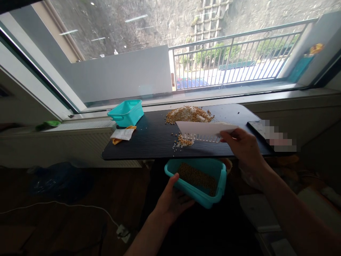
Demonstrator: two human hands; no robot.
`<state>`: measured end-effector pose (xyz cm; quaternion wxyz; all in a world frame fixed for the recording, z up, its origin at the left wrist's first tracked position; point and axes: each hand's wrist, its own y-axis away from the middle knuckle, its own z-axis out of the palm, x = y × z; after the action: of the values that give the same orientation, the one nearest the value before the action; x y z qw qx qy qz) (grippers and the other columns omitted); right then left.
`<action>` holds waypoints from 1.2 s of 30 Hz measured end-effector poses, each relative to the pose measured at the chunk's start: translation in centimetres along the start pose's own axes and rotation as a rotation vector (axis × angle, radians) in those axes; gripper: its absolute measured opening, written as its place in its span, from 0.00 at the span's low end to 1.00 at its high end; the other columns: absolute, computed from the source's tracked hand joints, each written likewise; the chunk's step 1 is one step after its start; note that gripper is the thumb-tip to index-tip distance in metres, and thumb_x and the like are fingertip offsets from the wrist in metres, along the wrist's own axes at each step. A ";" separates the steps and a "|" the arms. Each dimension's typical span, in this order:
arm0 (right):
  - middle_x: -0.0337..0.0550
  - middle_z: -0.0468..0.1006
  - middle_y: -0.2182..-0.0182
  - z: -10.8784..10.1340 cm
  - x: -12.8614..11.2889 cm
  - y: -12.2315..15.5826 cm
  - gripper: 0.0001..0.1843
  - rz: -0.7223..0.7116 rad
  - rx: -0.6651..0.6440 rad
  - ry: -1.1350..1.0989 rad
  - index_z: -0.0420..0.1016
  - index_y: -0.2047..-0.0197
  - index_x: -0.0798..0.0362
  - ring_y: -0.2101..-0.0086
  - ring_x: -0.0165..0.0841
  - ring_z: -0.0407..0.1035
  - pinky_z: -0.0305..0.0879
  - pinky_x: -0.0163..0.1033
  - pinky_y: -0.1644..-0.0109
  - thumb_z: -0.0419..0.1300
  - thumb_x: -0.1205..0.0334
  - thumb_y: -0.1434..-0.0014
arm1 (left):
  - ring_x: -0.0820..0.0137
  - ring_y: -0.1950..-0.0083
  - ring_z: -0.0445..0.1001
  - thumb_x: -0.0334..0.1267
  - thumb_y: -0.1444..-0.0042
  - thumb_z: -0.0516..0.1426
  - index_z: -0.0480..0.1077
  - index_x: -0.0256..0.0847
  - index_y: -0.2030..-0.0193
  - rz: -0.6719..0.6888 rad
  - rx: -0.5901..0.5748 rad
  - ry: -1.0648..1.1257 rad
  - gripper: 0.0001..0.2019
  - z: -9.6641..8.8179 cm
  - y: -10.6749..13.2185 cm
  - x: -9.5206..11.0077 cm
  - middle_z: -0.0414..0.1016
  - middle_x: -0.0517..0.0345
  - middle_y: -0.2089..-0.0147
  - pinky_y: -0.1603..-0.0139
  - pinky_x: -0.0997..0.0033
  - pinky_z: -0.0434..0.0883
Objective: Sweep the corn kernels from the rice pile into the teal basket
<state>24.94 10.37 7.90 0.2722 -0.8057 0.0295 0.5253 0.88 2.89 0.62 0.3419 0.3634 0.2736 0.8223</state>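
My left hand (172, 201) grips a teal plastic bin (189, 189) from below, thumb over its rim. Dark-looking beans (196, 176) lie inside the bin, which sits just under the tabletop's near edge. In my right hand (245, 145) is a white card (205, 128) with comb-like slots along its lower edge, pinched at its right end. Behind the card rises a larger pile of yellowish beans mixed with white grains (188, 115). A smaller mixed pile (185, 141) lies at the card's lower left, with a few loose grains around it.
The dark tabletop (149, 144) carries a second teal bin (130, 113) at the back left and a white-and-orange cloth or packet (124, 134). A flat dark device (259, 131), partly blurred out, lies right. A window and radiator (87, 125) stand behind; a white cable (80, 205) crosses the floor.
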 end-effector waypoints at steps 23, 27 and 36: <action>0.40 0.77 0.77 -1.6 -1.1 1.1 0.09 0.084 -0.090 0.038 0.73 0.73 0.52 0.72 0.33 0.73 0.71 0.41 0.61 0.63 0.55 0.52 | 0.59 0.56 0.76 0.54 0.43 0.56 0.66 0.32 0.45 -0.014 0.005 -0.003 0.28 -0.2 -0.1 0.0 0.73 0.43 0.56 0.48 0.56 0.72; 0.40 0.78 0.77 -2.3 -1.1 1.2 0.09 0.076 -0.051 0.043 0.72 0.74 0.52 0.73 0.33 0.72 0.71 0.40 0.63 0.63 0.55 0.52 | 0.59 0.56 0.76 0.54 0.42 0.55 0.66 0.32 0.44 -0.003 0.008 -0.003 0.28 0.0 0.0 0.0 0.73 0.42 0.55 0.49 0.56 0.73; 0.39 0.78 0.77 -2.1 -1.0 0.7 0.08 0.073 -0.038 0.074 0.72 0.74 0.51 0.73 0.32 0.73 0.71 0.38 0.64 0.62 0.56 0.51 | 0.59 0.56 0.76 0.53 0.43 0.55 0.65 0.32 0.43 -0.003 0.007 -0.005 0.28 0.1 0.2 -0.1 0.73 0.40 0.53 0.48 0.55 0.72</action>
<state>25.99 8.51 9.14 0.2361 -0.8280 0.0586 0.5051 0.91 2.71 0.77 0.3425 0.3663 0.2763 0.8199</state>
